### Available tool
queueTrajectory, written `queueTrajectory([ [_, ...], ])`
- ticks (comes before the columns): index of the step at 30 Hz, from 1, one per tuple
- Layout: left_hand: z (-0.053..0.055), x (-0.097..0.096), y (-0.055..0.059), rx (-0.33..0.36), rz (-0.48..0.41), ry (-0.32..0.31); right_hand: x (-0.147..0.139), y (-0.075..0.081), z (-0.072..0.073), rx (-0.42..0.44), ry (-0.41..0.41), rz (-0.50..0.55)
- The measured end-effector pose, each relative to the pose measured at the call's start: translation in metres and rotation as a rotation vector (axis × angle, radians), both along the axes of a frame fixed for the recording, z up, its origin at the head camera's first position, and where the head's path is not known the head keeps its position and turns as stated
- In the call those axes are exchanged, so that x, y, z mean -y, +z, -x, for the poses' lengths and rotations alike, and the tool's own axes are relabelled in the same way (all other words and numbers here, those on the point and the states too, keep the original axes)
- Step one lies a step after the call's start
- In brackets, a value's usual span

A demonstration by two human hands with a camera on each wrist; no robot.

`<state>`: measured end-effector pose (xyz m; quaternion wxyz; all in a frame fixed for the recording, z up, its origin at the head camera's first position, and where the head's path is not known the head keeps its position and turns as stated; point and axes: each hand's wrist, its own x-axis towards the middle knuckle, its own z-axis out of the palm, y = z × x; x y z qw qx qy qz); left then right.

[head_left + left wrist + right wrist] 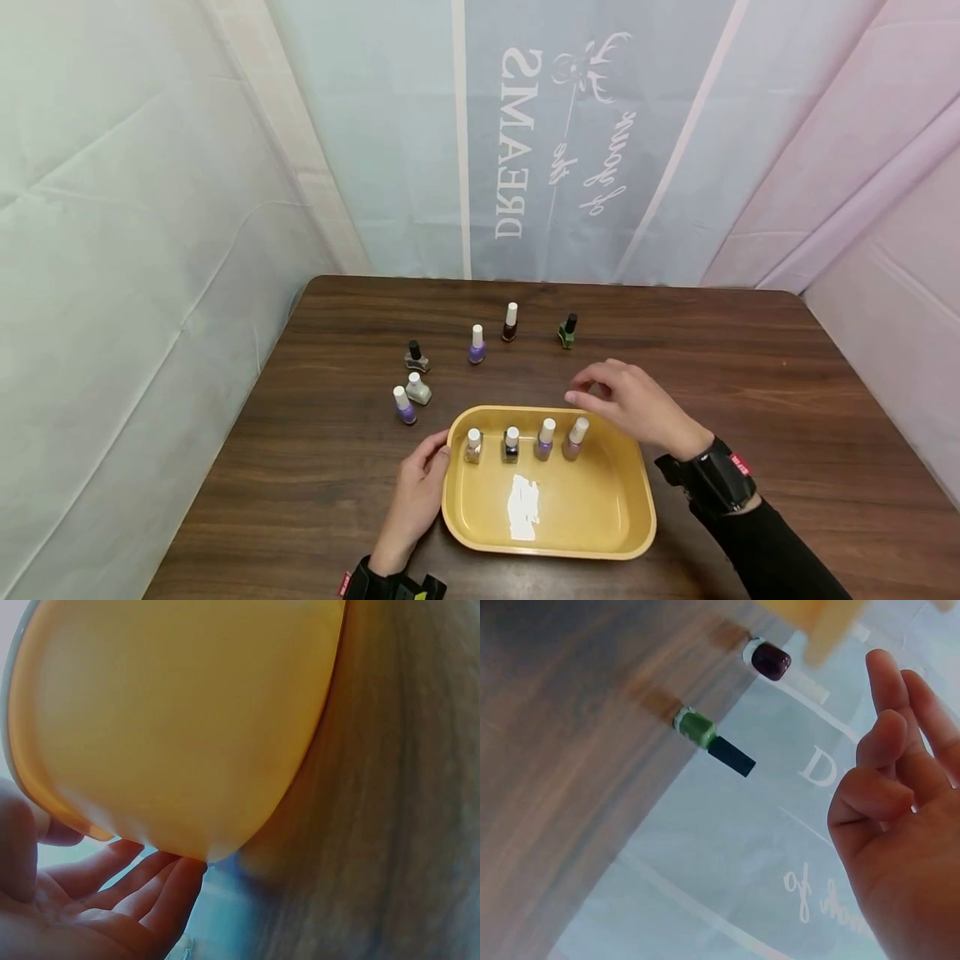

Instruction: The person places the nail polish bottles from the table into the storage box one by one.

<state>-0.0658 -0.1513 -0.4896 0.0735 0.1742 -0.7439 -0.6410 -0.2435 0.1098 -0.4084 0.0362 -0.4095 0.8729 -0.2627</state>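
Note:
My left hand (420, 483) grips the left side of a yellow tray (551, 552); in the left wrist view its fingertips (191, 871) press the tray's outer wall, near the rim. Over the tray's far right corner hovers my right hand (637, 404), fingers loosely bent and holding nothing. Several nail polish bottles stand in a row inside the tray, from a white-capped glittery bottle (473, 447) at left to a pinkish one (575, 440) at right. Beyond my right hand, a green nail polish bottle (567, 332) with a black cap stands on the table.
More nail polish bottles stand on the brown table (300, 467) behind the tray: a dark one (510, 323), a purple one (477, 345), a grey one (416, 358), a silvery one (417, 389) and another purple one (404, 406). A printed curtain (420, 167) hangs behind.

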Motion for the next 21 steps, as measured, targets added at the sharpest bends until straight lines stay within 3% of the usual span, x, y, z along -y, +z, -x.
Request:
queueTrajectory([
  [9, 0.001, 0.000, 0.000, 0.006, -0.018, -0.012, 0.017, 0.006, 0.032, -0.059, 0.019, -0.024],
  [21, 0.001, 0.000, -0.001, 0.008, -0.041, -0.014, 0.049, -0.006, 0.067, 0.023, 0.002, -0.049],
])
